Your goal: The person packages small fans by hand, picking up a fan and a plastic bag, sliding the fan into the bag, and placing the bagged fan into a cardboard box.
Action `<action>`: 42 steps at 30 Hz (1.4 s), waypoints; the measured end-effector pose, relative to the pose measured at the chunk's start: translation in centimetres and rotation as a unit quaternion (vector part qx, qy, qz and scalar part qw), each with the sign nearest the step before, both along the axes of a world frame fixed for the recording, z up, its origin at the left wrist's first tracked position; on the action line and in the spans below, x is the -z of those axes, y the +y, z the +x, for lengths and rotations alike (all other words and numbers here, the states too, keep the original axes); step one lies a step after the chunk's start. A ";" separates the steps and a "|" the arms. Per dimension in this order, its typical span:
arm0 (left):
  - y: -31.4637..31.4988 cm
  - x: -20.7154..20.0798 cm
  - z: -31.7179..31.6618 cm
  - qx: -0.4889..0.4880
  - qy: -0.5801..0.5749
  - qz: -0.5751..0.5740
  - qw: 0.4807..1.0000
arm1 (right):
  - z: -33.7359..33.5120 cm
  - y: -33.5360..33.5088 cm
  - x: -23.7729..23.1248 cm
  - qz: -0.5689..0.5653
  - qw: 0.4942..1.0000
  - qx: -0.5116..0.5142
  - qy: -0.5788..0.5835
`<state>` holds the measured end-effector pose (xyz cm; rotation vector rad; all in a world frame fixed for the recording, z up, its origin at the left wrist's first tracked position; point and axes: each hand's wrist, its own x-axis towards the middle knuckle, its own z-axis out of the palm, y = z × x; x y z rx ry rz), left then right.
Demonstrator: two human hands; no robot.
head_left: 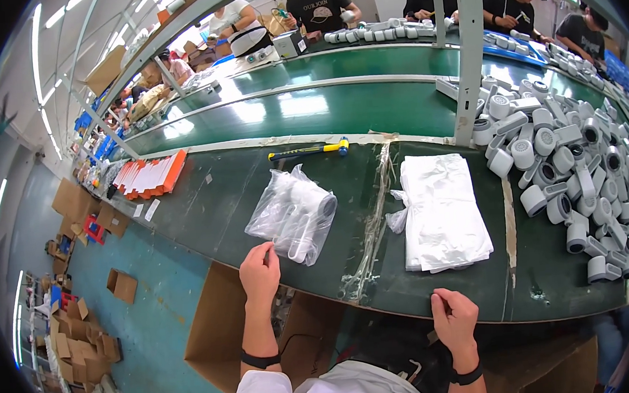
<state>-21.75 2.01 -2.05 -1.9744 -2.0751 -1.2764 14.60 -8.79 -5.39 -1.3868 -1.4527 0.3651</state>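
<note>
A clear plastic bag (263, 219) lies on the dark green bench, with a white-and-grey handheld device (302, 231) inside; its round head and long handle show through the film. My left hand (260, 271) is closed in a pinch at the bag's near left edge, thumb and forefinger on the film. Farther right, my right hand (456, 322) hovers at the bench's front edge, fingers curled together, with nothing seen between them. Just beyond it rests a stack of flat white bags (445, 212). Dark bands circle both wrists.
A yellow-and-black hammer (309, 151) lies behind the bagged device. Many loose grey devices (548, 156) pile up on the right. Orange-and-white flat cartons (152, 175) sit far left. A metal post (468, 59) rises beside the green conveyor (366, 104). Co-workers stand across it. An open cardboard box (217, 322) is below.
</note>
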 end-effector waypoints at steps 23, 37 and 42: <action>0.2 -1.3 -0.1 0.079 0.167 0.085 0.979 | -0.7 -0.9 -0.5 -0.018 0.996 0.012 -0.090; 6.9 -1.5 1.9 0.044 0.196 -0.253 0.947 | -1.1 -0.6 -0.8 -0.042 0.994 0.027 -0.098; 7.7 0.0 1.6 0.006 0.196 -0.240 0.951 | -0.9 -0.5 -0.4 -0.036 0.991 0.037 -0.120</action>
